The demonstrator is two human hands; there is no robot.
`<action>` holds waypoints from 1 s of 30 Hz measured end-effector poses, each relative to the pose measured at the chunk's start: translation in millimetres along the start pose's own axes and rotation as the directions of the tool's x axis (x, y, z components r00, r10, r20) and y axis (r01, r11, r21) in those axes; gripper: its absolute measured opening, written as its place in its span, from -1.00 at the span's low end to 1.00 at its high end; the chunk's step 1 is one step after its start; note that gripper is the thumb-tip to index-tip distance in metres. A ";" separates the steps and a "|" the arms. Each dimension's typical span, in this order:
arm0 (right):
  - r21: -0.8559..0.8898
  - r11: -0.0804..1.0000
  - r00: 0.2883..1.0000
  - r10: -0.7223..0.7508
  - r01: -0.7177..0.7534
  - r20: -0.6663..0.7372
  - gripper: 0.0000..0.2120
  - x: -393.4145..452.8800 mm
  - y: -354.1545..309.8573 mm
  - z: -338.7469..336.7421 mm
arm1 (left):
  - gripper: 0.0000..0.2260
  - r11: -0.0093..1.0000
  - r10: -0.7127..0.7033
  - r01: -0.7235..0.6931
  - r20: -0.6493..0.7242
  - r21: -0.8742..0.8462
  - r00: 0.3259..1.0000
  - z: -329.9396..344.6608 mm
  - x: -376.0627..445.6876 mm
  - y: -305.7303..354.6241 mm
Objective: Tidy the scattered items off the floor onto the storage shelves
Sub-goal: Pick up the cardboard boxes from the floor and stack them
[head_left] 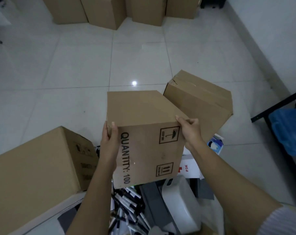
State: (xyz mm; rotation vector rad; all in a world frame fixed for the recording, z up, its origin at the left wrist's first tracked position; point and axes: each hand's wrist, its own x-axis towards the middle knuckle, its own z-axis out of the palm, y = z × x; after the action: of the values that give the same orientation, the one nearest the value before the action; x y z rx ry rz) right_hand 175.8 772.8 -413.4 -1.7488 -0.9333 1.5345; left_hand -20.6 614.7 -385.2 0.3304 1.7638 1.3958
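I hold a cardboard box printed "QUANTITY: 100" between my left hand and right hand, fingers curled over its upper corners. Below it lies a heap of marker pens. A second carton sits tilted just behind.

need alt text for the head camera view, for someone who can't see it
Two bare hands, left hand and right hand, grip opposite sides of a brown cardboard box printed "QUANTITY: 100", held above a pile of black-and-white marker pens on the pale tiled floor. Other brown cardboard boxes lie around it.
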 end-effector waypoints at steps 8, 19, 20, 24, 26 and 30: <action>0.089 0.977 0.974 -0.183 0.196 -0.132 -0.72 -119.8 -105.6 -34.0 | -0.48 0.991 0.118 -0.122 -0.065 -0.061 0.991 -2.8 -87.1 107.1; 0.043 0.853 0.811 -0.476 0.519 -0.340 -0.68 -286.8 -310.3 -138.0 | -0.47 0.938 0.226 -0.196 0.076 -0.286 0.971 46.9 -211.5 274.4; 0.017 0.844 0.788 -0.493 0.536 -0.369 -0.67 -301.8 -323.8 -150.9 | -0.52 0.931 0.230 -0.189 0.098 -0.313 0.968 53.6 -224.0 285.4; -0.068 0.800 0.701 -0.560 0.597 -0.441 -0.62 -356.9 -363.7 -206.6 | -0.70 0.911 0.234 -0.147 0.189 -0.386 0.954 85.6 -279.1 315.1; -0.128 0.777 0.646 -0.592 0.616 -0.483 -0.62 -382.8 -376.9 -234.2 | -0.79 0.905 0.221 -0.107 0.240 -0.412 0.945 100.7 -305.4 326.1; -0.208 0.743 0.543 -0.623 0.636 -0.563 -0.61 -433.2 -391.4 -290.3 | -0.83 0.885 0.217 -0.023 0.367 -0.466 0.904 125.6 -363.1 339.9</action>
State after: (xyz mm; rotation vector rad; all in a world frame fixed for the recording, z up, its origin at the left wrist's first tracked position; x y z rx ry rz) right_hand 390.5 629.0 185.3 -1.4735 -1.0275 0.4471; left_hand 198.0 578.9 77.5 0.4481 1.0499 1.6395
